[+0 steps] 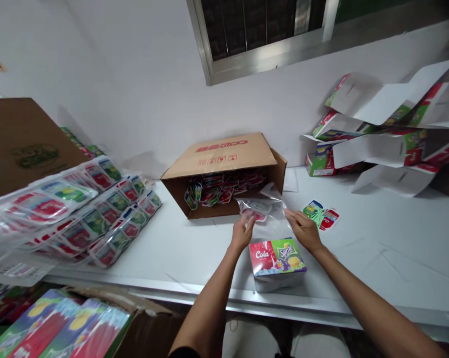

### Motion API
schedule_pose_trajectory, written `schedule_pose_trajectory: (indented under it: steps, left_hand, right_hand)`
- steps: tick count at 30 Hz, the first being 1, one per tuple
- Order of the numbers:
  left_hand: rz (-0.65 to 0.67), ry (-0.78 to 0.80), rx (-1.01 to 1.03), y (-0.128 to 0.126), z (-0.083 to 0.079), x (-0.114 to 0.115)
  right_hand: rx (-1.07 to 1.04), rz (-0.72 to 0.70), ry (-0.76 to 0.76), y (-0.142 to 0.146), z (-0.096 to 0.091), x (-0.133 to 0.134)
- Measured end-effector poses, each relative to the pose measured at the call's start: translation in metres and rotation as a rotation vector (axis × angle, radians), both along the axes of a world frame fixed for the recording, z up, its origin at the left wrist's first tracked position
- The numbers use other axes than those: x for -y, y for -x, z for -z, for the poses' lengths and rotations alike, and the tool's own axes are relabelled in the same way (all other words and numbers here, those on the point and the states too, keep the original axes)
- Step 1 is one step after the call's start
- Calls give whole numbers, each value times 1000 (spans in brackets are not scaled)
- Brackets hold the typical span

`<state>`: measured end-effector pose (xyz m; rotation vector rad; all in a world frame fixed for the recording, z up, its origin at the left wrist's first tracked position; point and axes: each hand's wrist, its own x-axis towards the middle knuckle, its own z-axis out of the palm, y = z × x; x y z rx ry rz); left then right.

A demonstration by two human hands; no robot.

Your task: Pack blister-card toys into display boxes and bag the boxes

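My left hand (242, 231) and my right hand (303, 228) both pinch a clear plastic bag (263, 211) that holds small printed packets, holding it just above the white table (377, 248). Right below the bag, near the table's front edge, sits a small printed box (277, 262) marked Cola and Sprite. Behind the bag a brown cardboard carton (220, 164) lies on its side, open toward me, with many small packets inside. A couple of loose packets (321, 216) lie to the right of my right hand.
Stacks of bagged packets (86, 214) cover the left of the table, beside a large brown carton (19, 144). Unfolded printed box blanks (388, 134) pile up at the back right. Printed cartons (56, 323) sit below the table at the lower left.
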<state>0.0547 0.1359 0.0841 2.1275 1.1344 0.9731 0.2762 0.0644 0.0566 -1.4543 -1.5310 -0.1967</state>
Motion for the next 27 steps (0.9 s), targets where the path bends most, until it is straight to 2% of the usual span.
schedule_pose_trajectory:
  steps: [5,8,10,13,17,22,25,27]
  left_hand:
    - [215,54,67,35,-18,39]
    - [308,-17,35,55,-26,64]
    - [370,-120,-11,65,-23,80]
    - [416,-210,-95,73,-11,101]
    - [370,-215,-144,76,5,119]
    - [329,-136,-130,72,11,126]
    - [193,-110,-102,63,15,126]
    - [139,-130,-83,57,20,126]
  right_hand:
    - [98,-230,-85,-5,-3,66]
    - [229,-287,-96,-5,-3,96]
    - [289,-288,-106,-5,0,109]
    - [371,-269,-126,-5,8,121]
    - [453,-237,-118,-6,21,128]
    - [388,-240,-64,-3,30,131]
    - [210,-266,15,2,36,134]
    - [-44,-225,61,6,42,135]
